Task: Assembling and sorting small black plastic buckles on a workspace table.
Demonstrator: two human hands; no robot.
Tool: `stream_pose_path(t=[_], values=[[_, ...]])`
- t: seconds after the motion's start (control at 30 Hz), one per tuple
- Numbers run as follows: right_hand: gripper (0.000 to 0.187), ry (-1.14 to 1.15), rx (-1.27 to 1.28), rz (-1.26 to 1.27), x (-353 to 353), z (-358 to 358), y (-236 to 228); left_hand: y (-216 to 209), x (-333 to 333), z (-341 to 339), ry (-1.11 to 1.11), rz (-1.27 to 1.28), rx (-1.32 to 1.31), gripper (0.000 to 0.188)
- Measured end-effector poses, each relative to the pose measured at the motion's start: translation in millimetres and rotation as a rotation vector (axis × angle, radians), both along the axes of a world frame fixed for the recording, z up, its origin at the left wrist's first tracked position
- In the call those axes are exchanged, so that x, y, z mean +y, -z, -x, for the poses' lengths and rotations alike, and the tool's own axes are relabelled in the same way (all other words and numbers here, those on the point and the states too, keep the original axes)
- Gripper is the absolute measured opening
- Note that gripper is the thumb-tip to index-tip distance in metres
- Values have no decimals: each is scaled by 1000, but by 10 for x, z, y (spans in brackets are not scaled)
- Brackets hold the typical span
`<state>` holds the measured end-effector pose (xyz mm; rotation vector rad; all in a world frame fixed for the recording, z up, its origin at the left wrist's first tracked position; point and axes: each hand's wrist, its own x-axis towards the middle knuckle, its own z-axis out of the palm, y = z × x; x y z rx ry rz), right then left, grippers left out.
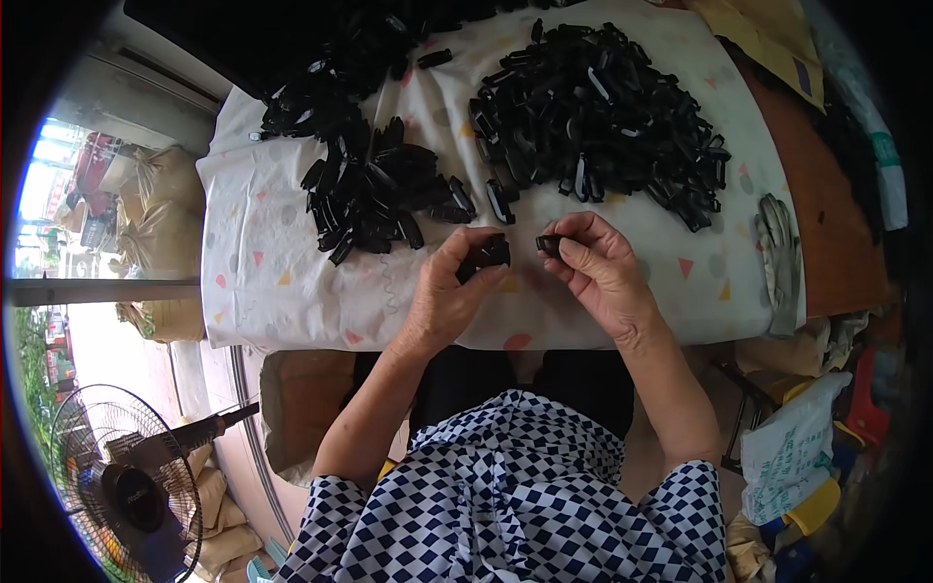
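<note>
We are gripping a black piece (485,255) in the left hand (435,294), the fingers closing around its sides. In the right hand (610,277) we are pinching a dark piece (550,245) between thumb and fingers — the two pieces are facing each other, apart, above the near part of the covered surface (292,301). Beyond them, similar black parts are lying in a left heap (374,185) and a right heap (612,126); a pale glove (777,255) is resting far right.
</note>
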<state>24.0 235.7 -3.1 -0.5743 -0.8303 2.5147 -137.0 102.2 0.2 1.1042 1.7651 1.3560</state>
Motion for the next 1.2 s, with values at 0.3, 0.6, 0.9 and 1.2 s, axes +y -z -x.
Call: stream_pose_path(t=[0.3,0.6,0.9,1.2], values=[[15,-23,24,-56,-141,105,-16,13,-27,-38,71,-45,149,32],[15,-92,-136,-193,-197,151,-74,-20,-135,-28,57,-91,281,34],[14,-447,-435,-447,-122,248,-250,-113,-323,77,138,-135,653,29],[23,-620,-372,-107,-169,196,-208,-297,-441,-35,133,84,153,26]])
